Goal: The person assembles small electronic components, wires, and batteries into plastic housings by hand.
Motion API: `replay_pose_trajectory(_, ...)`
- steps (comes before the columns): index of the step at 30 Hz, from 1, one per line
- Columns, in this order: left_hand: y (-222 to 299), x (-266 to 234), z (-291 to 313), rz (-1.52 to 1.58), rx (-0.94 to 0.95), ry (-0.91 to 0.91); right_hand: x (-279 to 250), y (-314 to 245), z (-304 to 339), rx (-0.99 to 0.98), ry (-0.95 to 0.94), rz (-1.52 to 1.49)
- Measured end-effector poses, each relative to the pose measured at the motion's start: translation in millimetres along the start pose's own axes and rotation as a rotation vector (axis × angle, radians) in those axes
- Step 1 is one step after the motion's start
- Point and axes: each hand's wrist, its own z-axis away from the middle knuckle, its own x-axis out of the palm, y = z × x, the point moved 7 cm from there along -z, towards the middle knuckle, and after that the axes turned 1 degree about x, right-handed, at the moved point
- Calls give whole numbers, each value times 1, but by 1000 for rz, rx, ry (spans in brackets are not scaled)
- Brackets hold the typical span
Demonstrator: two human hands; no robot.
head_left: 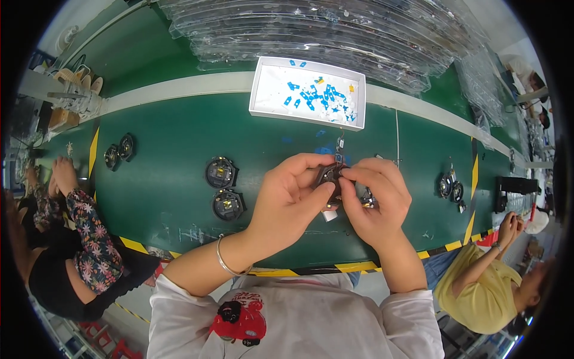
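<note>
Over the middle of the green table I hold a small dark round-bodied housing [329, 176], which looks like a watch case. My left hand [278, 197] is closed around its left side, with the thumb on top. The fingertips of my right hand [381, 194] are pinched at its right edge. A thin strip with a small circuit board [339, 149] sticks up from its far side. What my right fingertips grip is too small to make out. Another dark part [368, 198] lies partly hidden behind my right hand. A small white piece [329, 215] shows just below the housing.
Two open black watch cases [221, 172] lie left of my hands. A shallow white box [307, 118] with many blue pieces stands ahead. Clear plastic trays [311, 30] are stacked behind it. Co-workers sit at both sides, with more cases [125, 146] near the left one.
</note>
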Motion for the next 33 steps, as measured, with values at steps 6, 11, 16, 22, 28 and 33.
replay_pose_trajectory(6,3,2,1,-78,83,-56,-1,-4,1,-9,8,33)
replay_pose_trajectory(11,5,3,2,-158,120,-76,0,-6,1,-13,-9,68)
replay_pose_trajectory(16,2,3,3,-160,114,-56,0,-2,1,3,15,41)
replay_pose_trajectory(22,5,5,6,-237,132,-19,4,4,2,78,3,-37)
replay_pose_trajectory(28,6,4,6,-147,184,49,6,10,5,62,16,-115)
replay_pose_trajectory(33,-6,-14,-9,174,-175,84,5,25,9,185,-35,-409)
